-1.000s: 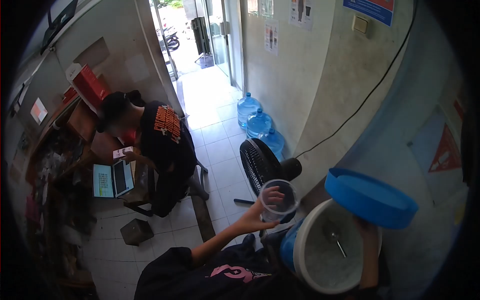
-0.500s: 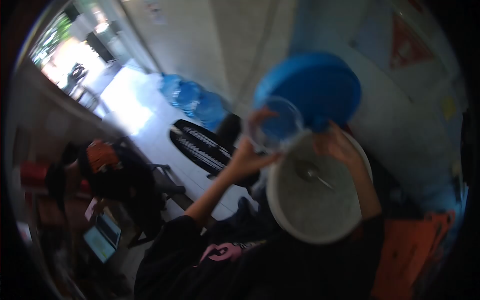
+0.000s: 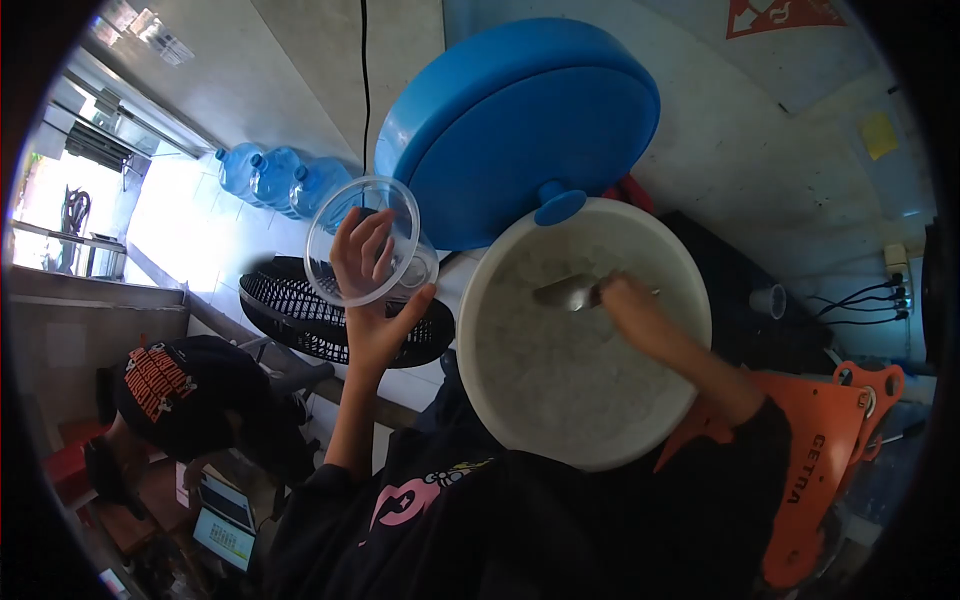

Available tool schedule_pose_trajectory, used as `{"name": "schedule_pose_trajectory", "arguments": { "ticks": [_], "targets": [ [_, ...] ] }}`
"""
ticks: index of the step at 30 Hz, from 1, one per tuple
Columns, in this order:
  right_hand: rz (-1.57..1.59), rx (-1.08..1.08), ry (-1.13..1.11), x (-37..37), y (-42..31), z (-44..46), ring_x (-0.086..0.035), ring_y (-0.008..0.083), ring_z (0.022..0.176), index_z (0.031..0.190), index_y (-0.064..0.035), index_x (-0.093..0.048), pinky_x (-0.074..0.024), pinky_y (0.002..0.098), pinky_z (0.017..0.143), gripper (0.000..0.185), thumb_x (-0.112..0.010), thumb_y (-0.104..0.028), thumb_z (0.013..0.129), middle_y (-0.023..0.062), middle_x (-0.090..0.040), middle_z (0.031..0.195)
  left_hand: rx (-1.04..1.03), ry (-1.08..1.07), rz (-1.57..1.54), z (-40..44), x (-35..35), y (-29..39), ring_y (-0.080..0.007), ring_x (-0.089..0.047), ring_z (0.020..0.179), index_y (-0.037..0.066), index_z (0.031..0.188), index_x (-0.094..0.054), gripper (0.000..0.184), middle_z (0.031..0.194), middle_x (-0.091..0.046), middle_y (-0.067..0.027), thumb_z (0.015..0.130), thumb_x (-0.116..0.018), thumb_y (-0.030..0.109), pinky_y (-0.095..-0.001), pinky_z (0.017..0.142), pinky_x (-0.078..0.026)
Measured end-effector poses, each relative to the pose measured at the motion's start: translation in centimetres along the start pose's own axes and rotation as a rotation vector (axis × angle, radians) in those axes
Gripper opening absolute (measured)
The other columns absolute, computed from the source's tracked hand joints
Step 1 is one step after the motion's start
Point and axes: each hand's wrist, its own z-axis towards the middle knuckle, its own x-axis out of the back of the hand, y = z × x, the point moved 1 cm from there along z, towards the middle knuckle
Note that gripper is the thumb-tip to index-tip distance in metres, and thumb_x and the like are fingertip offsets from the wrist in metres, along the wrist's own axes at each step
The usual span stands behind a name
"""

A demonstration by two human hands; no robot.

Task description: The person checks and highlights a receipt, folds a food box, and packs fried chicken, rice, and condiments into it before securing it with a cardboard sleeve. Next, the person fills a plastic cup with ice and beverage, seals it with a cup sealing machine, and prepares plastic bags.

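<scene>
My left hand (image 3: 368, 290) is closed around a clear plastic cup (image 3: 415, 235), its open rim tilted toward me, left of a big white tub (image 3: 480, 400). Inside the tub lies whitish, lumpy stuff that looks like ice (image 3: 570, 385). My right hand (image 3: 632, 305) reaches into the tub, fingers wrapped around the handle of a metal scoop (image 3: 570, 292). The scoop's bowl points left, just over or touching the ice; I cannot tell which. A large blue lid (image 3: 530, 140) with a round knob leans upright behind the tub.
Blue water jugs (image 3: 275, 180) stand by the wall on the left. A black slotted basket-like thing (image 3: 300, 310) is beside the tub. An orange GETRA machine part (image 3: 810, 460) is at right, near plugged cables (image 3: 870, 300). A person (image 3: 190, 390) bends over a laptop (image 3: 225, 525).
My right hand has left the lid's knob area, come down into the tub and taken hold of the scoop. The cup in my left hand has shifted left, away from the tub.
</scene>
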Motion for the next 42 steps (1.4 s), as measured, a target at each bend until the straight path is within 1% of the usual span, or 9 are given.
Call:
{"name": "schedule_pose_trajectory", "arguments": {
  "ticks": [2,5,7,13,21,28,32,37,42],
  "targets": [
    [-0.039,0.079,0.02,3.2,0.6,0.0,-0.061,0.0339,0.086,0.084,0.0025,-0.062,-0.0487,0.042,0.073,0.011,-0.057,-0.001,0.075,0.0222,-0.061,0.088,0.015,-0.006,-0.003,-0.4,0.3,-0.2,-0.0317,-0.032,0.128,0.01,0.139,-0.015,0.094,0.132,-0.035,-0.0145,0.065,-0.074,0.012,-0.0516,0.106,-0.024],
    [-0.158,-0.116,-0.162,4.5,1.4,1.5,-0.063,0.0315,0.07,0.094,0.0021,-0.054,-0.0498,0.0392,0.061,0.02,-0.054,-0.001,0.074,0.0169,-0.062,0.074,0.004,0.014,0.03,-0.8,0.2,-0.5,-0.0301,-0.031,0.129,0.01,0.138,-0.015,0.093,0.132,-0.035,-0.0148,0.066,-0.073,0.013,-0.0518,0.106,-0.023],
    [-0.396,-0.085,0.05,0.7,2.3,3.4,-0.062,0.0279,0.056,0.094,0.0005,-0.055,-0.0487,0.037,0.051,0.022,-0.057,-0.007,0.073,0.0111,-0.061,0.061,-0.011,0.023,0.042,-1.0,0.0,-0.7,-0.0294,-0.03,0.129,0.01,0.138,-0.015,0.093,0.132,-0.035,-0.0149,0.066,-0.073,0.012,-0.0516,0.106,-0.022],
    [-0.301,0.203,-0.192,-3.0,1.1,4.8,-0.064,0.0253,0.061,0.097,-0.0015,-0.058,-0.0492,0.0392,0.051,0.023,-0.055,-0.009,0.076,0.0134,-0.062,0.065,0.03,-0.015,-0.005,-1.7,0.0,-1.0,-0.0285,-0.03,0.129,0.009,0.138,-0.016,0.093,0.132,-0.037,-0.0151,0.065,-0.074,0.012,-0.0514,0.106,-0.02],
    [-0.33,0.359,-0.212,-1.5,1.2,5.0,-0.062,0.0276,0.056,0.101,-0.0022,-0.057,-0.0484,0.0397,0.051,0.026,-0.055,-0.011,0.076,0.0117,-0.061,0.062,0.087,-0.043,-0.016,-2.5,0.1,-1.1,-0.0294,-0.032,0.129,0.007,0.139,-0.014,0.095,0.131,-0.035,-0.0141,0.067,-0.075,0.014,-0.0452,0.106,-0.026],
    [-0.259,0.423,-0.249,-4.0,-1.3,6.0,-0.063,0.0278,0.059,0.097,-0.0061,-0.06,-0.0488,0.0387,0.053,0.025,-0.056,-0.018,0.076,0.0112,-0.061,0.062,0.112,-0.01,-0.048,-3.3,0.6,-0.3,-0.0261,-0.045,0.115,0.006,0.14,-0.011,0.094,0.128,-0.038,-0.015,0.066,-0.068,0.003,-0.0382,0.091,-0.044],
    [-0.189,0.496,-0.345,-4.3,-1.9,6.3,-0.063,0.0288,0.064,0.088,-0.007,-0.065,-0.049,0.0404,0.057,0.025,-0.055,-0.029,0.08,0.0123,-0.062,0.065,0.129,-0.035,-0.014,-3.8,1.4,0.3,-0.025,-0.043,0.116,0.007,0.141,-0.01,0.098,0.129,-0.037,-0.0144,0.068,-0.075,0.015,-0.0383,0.094,-0.041],
    [0.189,0.351,-0.48,-5.4,-2.1,7.7,-0.061,0.0334,0.068,0.072,-0.008,-0.067,-0.0474,0.0429,0.067,0.053,-0.04,-0.049,0.09,0.0147,-0.061,0.066,0.132,-0.052,0.033,-4.9,2.1,1.2,-0.0251,-0.047,0.112,0.007,0.141,-0.01,0.1,0.127,-0.039,-0.0151,0.068,-0.076,0.022,-0.0373,0.091,-0.042],
    [0.298,0.312,-0.495,-6.2,-1.2,7.5,-0.058,0.0313,0.06,0.069,-0.0058,-0.066,-0.044,0.0419,0.062,0.057,-0.04,-0.051,0.09,0.0145,-0.059,0.062,0.228,-0.113,-0.072,-5.1,2.7,1.7,-0.0236,-0.056,0.101,0.002,0.139,-0.014,0.102,0.119,-0.049,-0.0157,0.064,-0.078,0.03,-0.0302,0.083,-0.044]
  ]
}}
